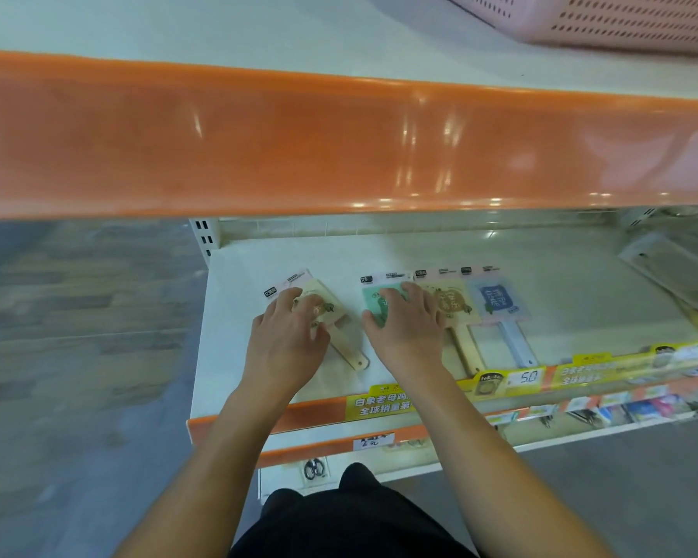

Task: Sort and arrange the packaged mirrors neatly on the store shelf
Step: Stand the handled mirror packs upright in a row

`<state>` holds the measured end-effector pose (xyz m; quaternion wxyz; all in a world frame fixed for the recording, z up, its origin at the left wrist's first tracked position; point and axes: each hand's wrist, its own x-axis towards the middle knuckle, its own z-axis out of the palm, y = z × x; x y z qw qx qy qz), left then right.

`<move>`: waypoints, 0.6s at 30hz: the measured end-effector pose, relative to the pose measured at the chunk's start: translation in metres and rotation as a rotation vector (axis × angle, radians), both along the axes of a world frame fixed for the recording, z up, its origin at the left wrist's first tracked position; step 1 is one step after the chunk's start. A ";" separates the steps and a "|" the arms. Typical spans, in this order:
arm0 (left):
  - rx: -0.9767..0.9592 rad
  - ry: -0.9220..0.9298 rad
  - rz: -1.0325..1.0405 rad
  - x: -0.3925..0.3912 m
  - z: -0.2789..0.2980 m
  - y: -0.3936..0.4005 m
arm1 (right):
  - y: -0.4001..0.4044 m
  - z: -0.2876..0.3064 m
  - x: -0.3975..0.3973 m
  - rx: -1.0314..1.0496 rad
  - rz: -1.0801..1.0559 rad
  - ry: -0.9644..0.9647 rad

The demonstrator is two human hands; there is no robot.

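Four mirrors: packaged hand mirrors lie flat on the white shelf (pixel 540 251), heads toward the back wall, handles toward the person.
Left hand (pixel 285 344): palm down on the cream mirror (pixel 319 304), fingers bent and spread over its head; it presses rather than grips, and I cannot tell whether any finger hooks under the edge.
Cream mirror: lies apart from the other three, to their left, turned askew so its handle runs off toward the front right.
Right hand (pixel 408 328): palm down and spread on the green mirror (pixel 373 300), fingertips at its top edge, thumb at its left side; flat on the pack, not closed round it.
Green mirror: first in the row, mostly hidden under the hand, its right side just beside the tan mirror (pixel 450 304).
Tan mirror: straight, handle pointing at the front edge; its left part is covered by the right hand.
Blue mirror (pixel 498 302): last in the row, just beside the tan one, grey handle toward the front.
Price strip (pixel 520 380): yellow and orange, along the shelf's front lip, with a tag reading 50.
Upper shelf edge (pixel 339 143): broad glossy orange band across the view above the hands.
Basket (pixel 641 22): pink, perforated, on the upper shelf at the far right.
Further packs (pixel 686 275): lying at the right end of the shelf, too blurred to name.
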<state>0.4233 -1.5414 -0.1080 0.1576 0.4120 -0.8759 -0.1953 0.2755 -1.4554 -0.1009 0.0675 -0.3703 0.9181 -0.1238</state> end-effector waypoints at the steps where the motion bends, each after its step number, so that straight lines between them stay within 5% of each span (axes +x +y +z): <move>1: -0.002 0.006 -0.007 0.000 0.000 0.000 | 0.001 0.000 0.002 -0.011 -0.001 0.004; 18: 0.034 0.036 -0.122 -0.039 -0.005 0.016 | 0.031 -0.008 -0.003 -0.099 -0.045 0.054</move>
